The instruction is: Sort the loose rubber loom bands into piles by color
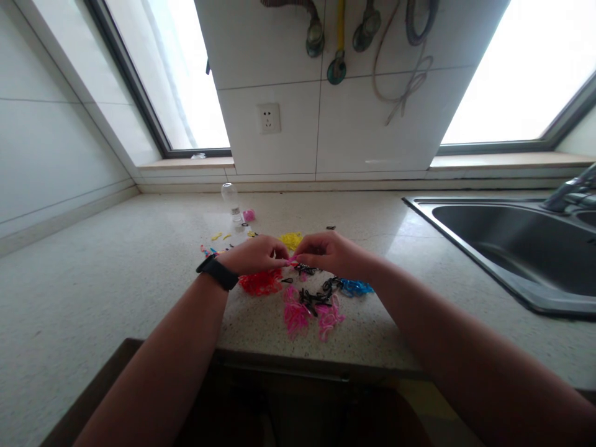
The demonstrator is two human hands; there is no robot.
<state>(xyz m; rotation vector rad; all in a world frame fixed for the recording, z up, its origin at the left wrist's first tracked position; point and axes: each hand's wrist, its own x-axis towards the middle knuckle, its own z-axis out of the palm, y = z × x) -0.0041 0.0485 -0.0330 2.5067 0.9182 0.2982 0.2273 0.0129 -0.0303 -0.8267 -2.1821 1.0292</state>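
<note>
My left hand (pixel 258 254) and my right hand (pixel 328 251) meet fingertip to fingertip above the speckled countertop (pixel 116 267), both pinching a small pink elastic band (pixel 293 261). A black watch (pixel 216 272) is on my left wrist. Below the hands lie heaps of small bands: red (pixel 261 284), pink (pixel 298 313), black (pixel 316 295), blue (pixel 356 287) and yellow (pixel 292 239).
A small clear bottle (pixel 231 202) and a few loose bands lie behind the heaps. A steel sink (pixel 516 248) with a tap (pixel 570 189) is at the right. A wall socket (pixel 269 118) and hanging hoses sit on the tiled wall between two windows.
</note>
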